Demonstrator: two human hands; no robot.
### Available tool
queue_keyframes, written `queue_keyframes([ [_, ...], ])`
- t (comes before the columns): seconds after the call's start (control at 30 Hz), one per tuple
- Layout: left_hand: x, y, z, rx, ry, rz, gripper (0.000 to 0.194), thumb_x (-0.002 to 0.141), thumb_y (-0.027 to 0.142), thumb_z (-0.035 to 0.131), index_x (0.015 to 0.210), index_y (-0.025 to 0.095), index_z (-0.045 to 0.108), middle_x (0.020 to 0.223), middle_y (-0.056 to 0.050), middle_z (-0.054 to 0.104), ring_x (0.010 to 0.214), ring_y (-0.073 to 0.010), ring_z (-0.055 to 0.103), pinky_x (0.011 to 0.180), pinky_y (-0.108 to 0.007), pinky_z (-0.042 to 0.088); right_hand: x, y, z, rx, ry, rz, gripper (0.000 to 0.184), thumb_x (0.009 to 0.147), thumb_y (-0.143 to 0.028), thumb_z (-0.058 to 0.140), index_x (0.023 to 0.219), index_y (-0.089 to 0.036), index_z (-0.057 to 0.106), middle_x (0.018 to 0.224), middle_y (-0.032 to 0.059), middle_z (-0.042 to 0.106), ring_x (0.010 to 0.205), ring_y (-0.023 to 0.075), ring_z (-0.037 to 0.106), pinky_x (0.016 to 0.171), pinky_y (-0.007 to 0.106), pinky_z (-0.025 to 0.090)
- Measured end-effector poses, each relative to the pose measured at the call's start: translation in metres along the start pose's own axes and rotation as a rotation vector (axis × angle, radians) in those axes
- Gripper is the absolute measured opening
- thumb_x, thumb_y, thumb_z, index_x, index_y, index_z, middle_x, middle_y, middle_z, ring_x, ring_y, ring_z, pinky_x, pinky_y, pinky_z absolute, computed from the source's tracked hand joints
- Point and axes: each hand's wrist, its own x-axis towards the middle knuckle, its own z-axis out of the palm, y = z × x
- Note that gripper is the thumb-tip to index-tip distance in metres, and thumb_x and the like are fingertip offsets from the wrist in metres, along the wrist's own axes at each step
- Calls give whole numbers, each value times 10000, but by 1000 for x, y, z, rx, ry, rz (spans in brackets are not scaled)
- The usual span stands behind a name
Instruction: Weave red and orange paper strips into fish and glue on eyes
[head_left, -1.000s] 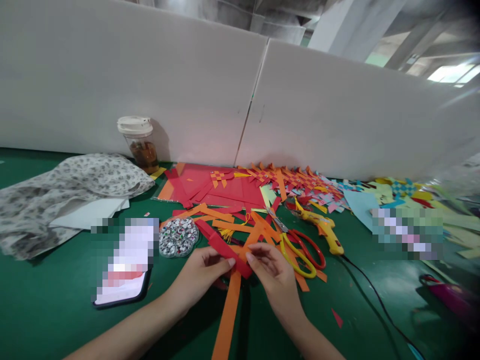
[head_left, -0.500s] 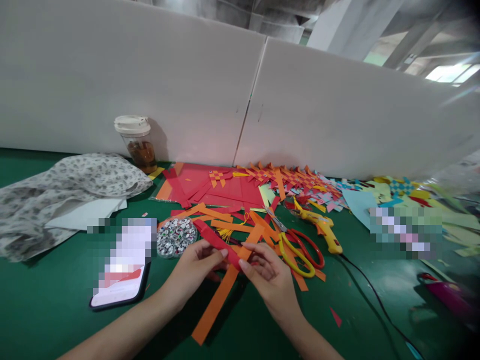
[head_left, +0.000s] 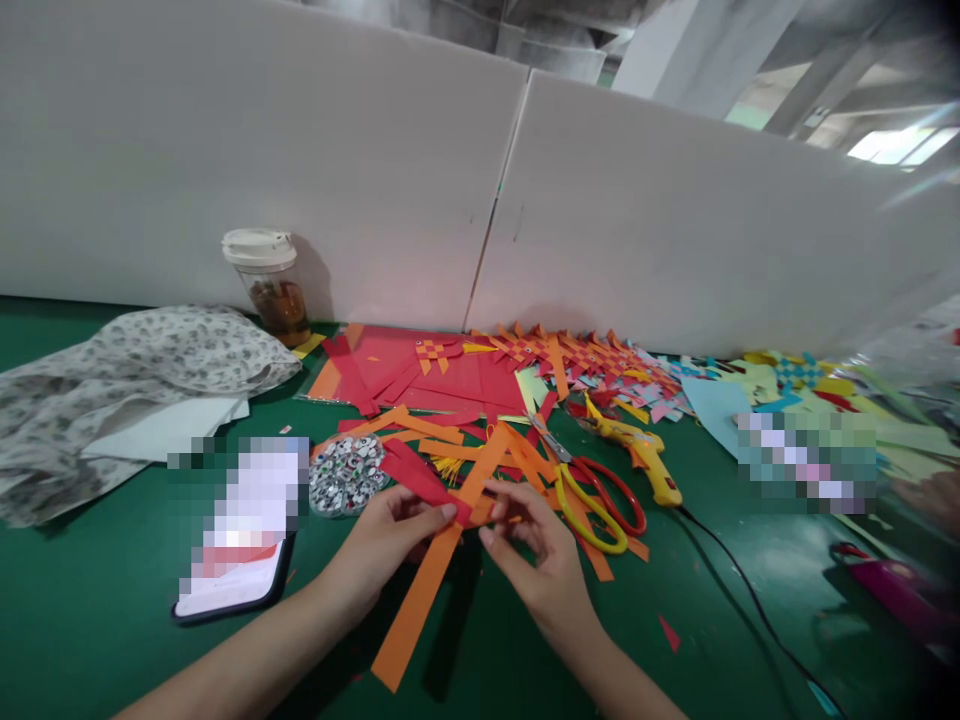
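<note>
In front of me my left hand pinches crossed paper strips between thumb and fingers. One is a long orange paper strip, slanting from lower left to upper right over the table. Across it lies a red paper strip, which runs up to the left. My right hand is just right of the crossing, its thumb apart from its curled fingers. Its fingertips are close to the strips; whether they touch is hard to see. Right behind this hand lie scissors with one yellow and one red handle loop.
A yellow glue gun with a black cord lies to the right. Woven paper fish are heaped by the white partition. Left are a container of googly eyes, a phone, a lidded cup and patterned cloth.
My right thumb and fingers have come apart from the strips' crossing. The red strip now lies flatter across the orange one, with my left hand still pinching them.
</note>
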Motion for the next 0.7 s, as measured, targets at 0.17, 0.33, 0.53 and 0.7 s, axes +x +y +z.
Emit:
queue_keyframes([
  [0.17,-1,-1,2,-28,-1,71,211,651,319,706,754,147,640,695,-35,680,633,-154,614,600,-250,458,-5,-2,7,-291,-210,-169,295,689,-184,619,972,-267,623,685,-19,475,574,111,465,501,217,384],
  [0.33,-4,2,5,7,-1,23,216,679,330,688,756,140,618,671,-32,663,620,-145,622,527,-216,451,-4,-3,7,-276,-38,-75,58,758,-262,585,739,-218,617,569,-34,435,503,105,431,455,215,337],
  [0.53,-10,10,7,43,-99,-17,199,698,329,668,723,167,554,663,-2,641,654,-153,650,522,-208,448,5,3,1,112,140,207,250,714,-338,655,852,-217,485,764,-2,563,670,132,557,592,239,464],
  [0.7,-12,11,9,97,-153,-57,182,680,290,667,745,154,566,668,-18,650,616,-140,634,506,-205,429,9,1,0,339,44,251,485,646,-318,713,1022,-230,419,820,5,601,733,151,614,634,262,494],
])
